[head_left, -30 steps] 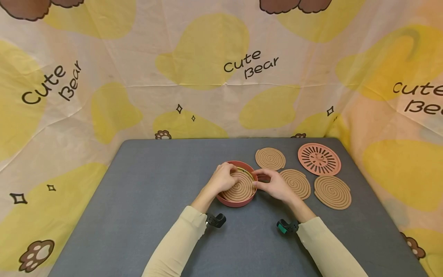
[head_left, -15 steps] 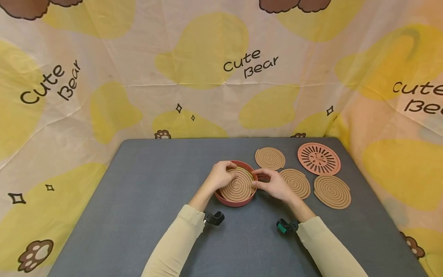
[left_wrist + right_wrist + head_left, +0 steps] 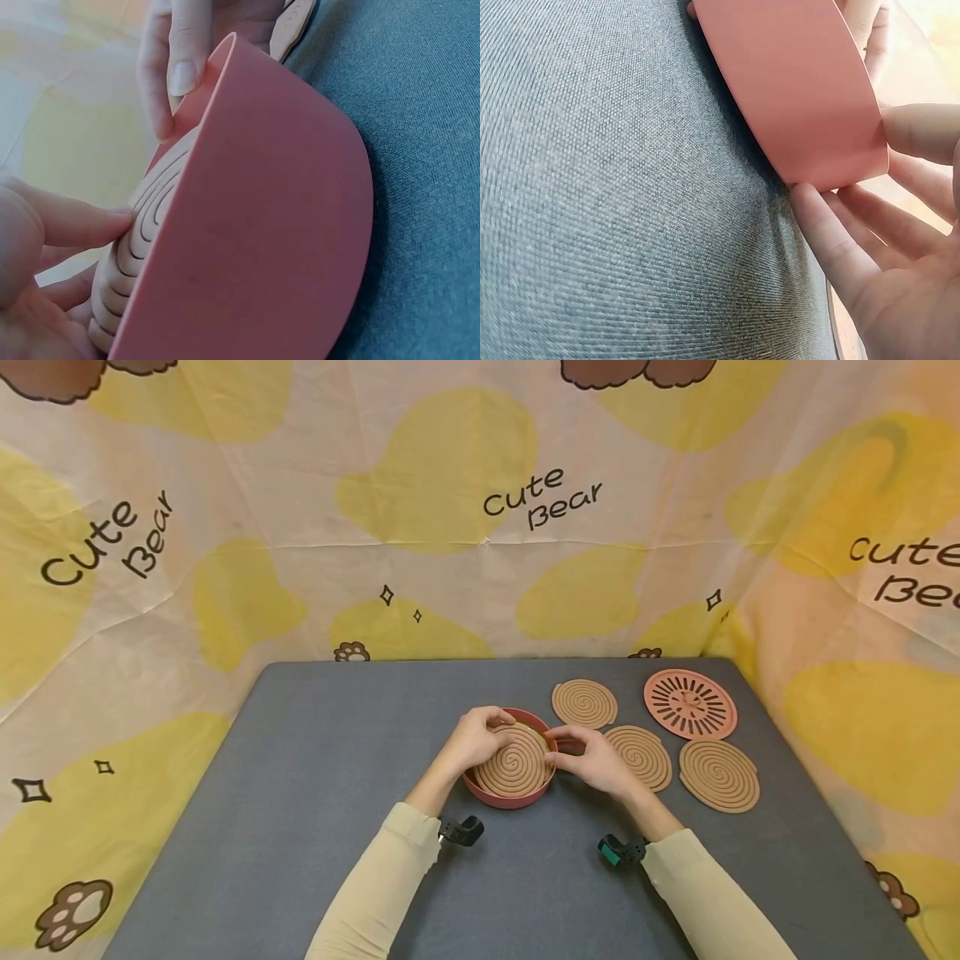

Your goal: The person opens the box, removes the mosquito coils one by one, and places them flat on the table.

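In the head view, a round red-pink box (image 3: pixel 506 802) sits on the table with a tan mosquito coil (image 3: pixel 513 766) in its mouth. My left hand (image 3: pixel 474 739) pinches that coil, thumb on its face and fingers at its far edge; the left wrist view shows the coil (image 3: pixel 154 199) tilted, partly above the rim. My right hand (image 3: pixel 596 762) holds the box's right side. In the right wrist view, the right thumb touches the rim of the box (image 3: pixel 799 90) and the fingers reach along its wall. What lies under the coil is hidden; a thin yellowish strip shows behind it.
Three more coils lie to the right: one behind (image 3: pixel 585 703), one beside my right hand (image 3: pixel 637 758), one farther right (image 3: pixel 720 775). A pink slotted lid (image 3: pixel 691 704) lies at the back right. Patterned cloth (image 3: pixel 450 510) hangs behind the grey table (image 3: pixel 337 760).
My left hand and the coil have shifted very slightly left, and the coil's face shows a little more. My right hand stays at the box's side. The other coils and lid have not moved.
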The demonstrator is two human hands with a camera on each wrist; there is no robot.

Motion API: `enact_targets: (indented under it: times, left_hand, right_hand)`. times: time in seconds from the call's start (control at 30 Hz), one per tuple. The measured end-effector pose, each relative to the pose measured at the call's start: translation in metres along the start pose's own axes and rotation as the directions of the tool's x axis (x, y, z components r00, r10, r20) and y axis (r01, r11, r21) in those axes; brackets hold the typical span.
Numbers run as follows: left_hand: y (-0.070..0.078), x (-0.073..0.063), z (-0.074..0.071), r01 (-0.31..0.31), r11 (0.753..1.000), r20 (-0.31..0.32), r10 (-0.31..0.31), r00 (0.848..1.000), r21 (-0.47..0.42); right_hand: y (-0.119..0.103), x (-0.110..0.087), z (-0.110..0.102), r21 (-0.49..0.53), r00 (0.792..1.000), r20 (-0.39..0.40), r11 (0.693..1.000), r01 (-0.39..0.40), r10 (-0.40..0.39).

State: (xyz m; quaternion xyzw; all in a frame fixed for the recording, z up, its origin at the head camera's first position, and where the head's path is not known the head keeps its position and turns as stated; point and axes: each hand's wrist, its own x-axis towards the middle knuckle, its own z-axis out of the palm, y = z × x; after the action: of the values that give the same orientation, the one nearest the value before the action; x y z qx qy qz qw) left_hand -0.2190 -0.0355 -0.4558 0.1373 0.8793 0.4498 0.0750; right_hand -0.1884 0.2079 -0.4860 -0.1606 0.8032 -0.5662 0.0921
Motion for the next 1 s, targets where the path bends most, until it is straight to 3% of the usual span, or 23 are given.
enact_targets:
  times: [0.5, 0.73, 1.0]
  left_hand:
    - [0.007, 0.000, -0.012, -0.013, 0.996, -0.037, 0.010, 0.999, -0.093]
    - [0.011, -0.004, -0.025, -0.044, 0.992, -0.069, 0.037, 0.997, -0.115]
    - [0.013, -0.010, -0.045, -0.037, 0.989, -0.112, 0.021, 0.993, -0.143]
  right_hand:
    - [-0.002, -0.001, -0.001, -0.009, 1.000, -0.006, 1.000, 0.009, -0.010]
    - [-0.003, -0.001, -0.001, -0.034, 1.000, -0.005, 0.999, -0.007, 0.007]
    - [-0.009, 0.000, 0.000, -0.051, 1.000, -0.007, 0.998, -0.031, 0.030]
